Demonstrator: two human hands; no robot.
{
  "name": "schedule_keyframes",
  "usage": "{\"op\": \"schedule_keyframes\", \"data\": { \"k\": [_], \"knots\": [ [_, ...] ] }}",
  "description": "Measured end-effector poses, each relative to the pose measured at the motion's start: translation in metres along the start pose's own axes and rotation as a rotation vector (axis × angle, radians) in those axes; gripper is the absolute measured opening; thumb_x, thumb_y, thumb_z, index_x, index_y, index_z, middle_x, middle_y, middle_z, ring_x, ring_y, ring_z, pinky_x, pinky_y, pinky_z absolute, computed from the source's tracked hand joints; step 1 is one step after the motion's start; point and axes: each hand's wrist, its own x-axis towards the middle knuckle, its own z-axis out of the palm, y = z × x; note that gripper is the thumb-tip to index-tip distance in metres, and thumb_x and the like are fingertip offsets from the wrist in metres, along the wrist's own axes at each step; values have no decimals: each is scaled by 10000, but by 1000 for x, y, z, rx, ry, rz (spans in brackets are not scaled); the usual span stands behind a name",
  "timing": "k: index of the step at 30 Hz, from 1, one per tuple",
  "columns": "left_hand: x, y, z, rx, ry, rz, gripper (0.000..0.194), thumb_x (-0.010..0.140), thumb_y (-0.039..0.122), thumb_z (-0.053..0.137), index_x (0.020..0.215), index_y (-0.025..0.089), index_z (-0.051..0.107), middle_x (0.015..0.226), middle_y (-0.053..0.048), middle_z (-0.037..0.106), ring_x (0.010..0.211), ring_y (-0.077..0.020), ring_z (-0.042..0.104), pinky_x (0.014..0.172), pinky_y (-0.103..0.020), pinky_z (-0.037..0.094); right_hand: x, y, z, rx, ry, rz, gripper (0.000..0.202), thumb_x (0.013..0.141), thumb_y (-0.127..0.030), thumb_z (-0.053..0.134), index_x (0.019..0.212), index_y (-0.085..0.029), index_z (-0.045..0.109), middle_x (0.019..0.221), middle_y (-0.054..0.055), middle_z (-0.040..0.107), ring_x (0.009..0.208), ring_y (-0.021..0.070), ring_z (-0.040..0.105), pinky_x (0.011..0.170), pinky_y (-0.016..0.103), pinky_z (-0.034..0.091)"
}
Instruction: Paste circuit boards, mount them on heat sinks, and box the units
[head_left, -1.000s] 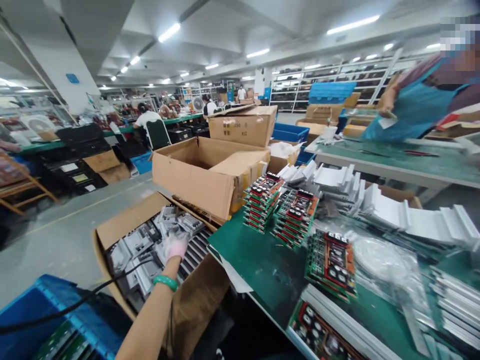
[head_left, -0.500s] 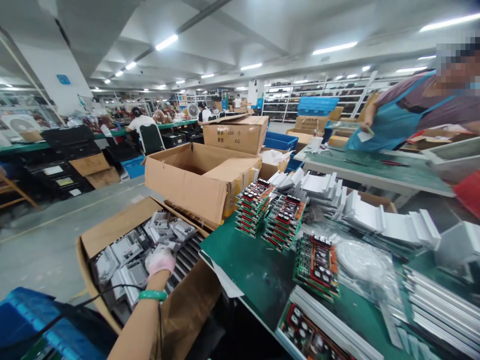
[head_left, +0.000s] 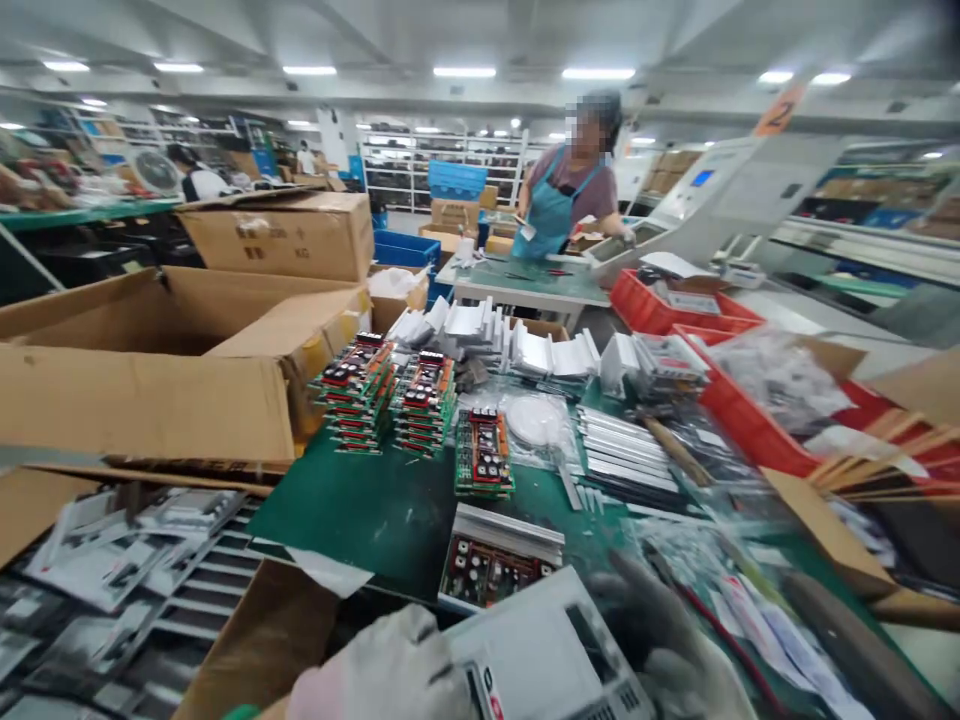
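Observation:
My left hand, in a white and pink glove, grips the left edge of a grey metal housing low in the view. Close to the housing's right side is my right hand in a grey glove, smeared by motion, so its grip cannot be made out. Just beyond the housing lies a circuit board in a metal channel. Stacks of circuit boards stand farther back on the green table.
At the left, an open carton stands behind a box of grey housings. Metal profiles lie on the table, with red bins to the right. A person stands at another table behind.
The view has swung right. My left hand has left the box of housings and now holds a grey housing over the table's near edge. My right hand has come into view.

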Motion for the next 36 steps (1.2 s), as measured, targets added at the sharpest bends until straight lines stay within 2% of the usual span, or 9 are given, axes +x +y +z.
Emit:
{"op": "schedule_keyframes", "data": {
  "k": [3,7,11,14,18,25,28,33,36],
  "knots": [
    [8,-5,3,-36,-42,147,226,811,322,729,732,229,538,640,67,573,576,-137,469,577,-306,402,6,-17,-5,-168,-179,49,539,857,-605,546,1250,-257,666,1128,73,748,1029,272,712,803,288,586],
    [10,-33,6,-64,86,114,83,887,202,620,943,263,618,794,44,668,760,-150,603,829,-335,484,6,-24,6,-280,-101,87,421,916,-531,434,1159,-267,654,938,48,778,854,224,739,715,269,563],
    [7,-60,27,-354,275,-212,494,952,555,470,1333,240,476,1248,-117,629,1232,-269,553,1003,-444,495,20,-19,24,-360,-45,216,385,928,-533,317,1027,-257,567,753,34,740,703,243,718,611,312,515],
    [4,-67,51,-583,229,-336,975,709,851,540,1437,226,365,1390,-172,528,1363,-369,428,1053,-534,470,37,-17,33,-369,-42,230,359,932,-492,283,1024,-256,537,785,39,736,745,249,716,641,326,494],
    [5,-65,78,-594,149,-376,1020,525,478,898,1390,258,404,1378,-140,543,1366,-398,416,1086,-589,420,49,-13,42,-426,-32,190,314,941,-440,307,1030,-249,539,790,33,733,763,244,715,649,315,473],
    [10,-67,90,-525,104,-374,837,541,206,814,1292,234,445,1292,-120,600,1318,-353,480,1027,-561,480,54,-6,45,-596,-32,136,311,989,-394,326,1008,-244,598,736,15,729,719,223,720,593,283,451],
    [12,-70,88,-481,75,-365,776,542,228,801,1248,229,479,1262,-108,622,1306,-351,492,1076,-593,422,51,-6,44,-763,19,-8,293,973,-428,429,1018,-239,649,802,41,737,708,222,709,602,293,461],
    [17,-71,81,-394,45,-318,701,535,265,779,1184,217,519,1198,-86,663,1271,-334,528,1131,-598,346,30,12,51,-818,108,-603,554,862,-566,583,1254,-176,583,1209,171,656,1153,339,580,948,468,455],
    [17,-68,77,-355,43,-294,689,529,290,775,1169,215,532,1169,-81,678,1248,-332,549,1133,-593,344,16,32,59,-841,96,-816,428,861,-429,633,1238,-233,589,1271,138,622,1220,327,521,964,464,443]
  ]
}}
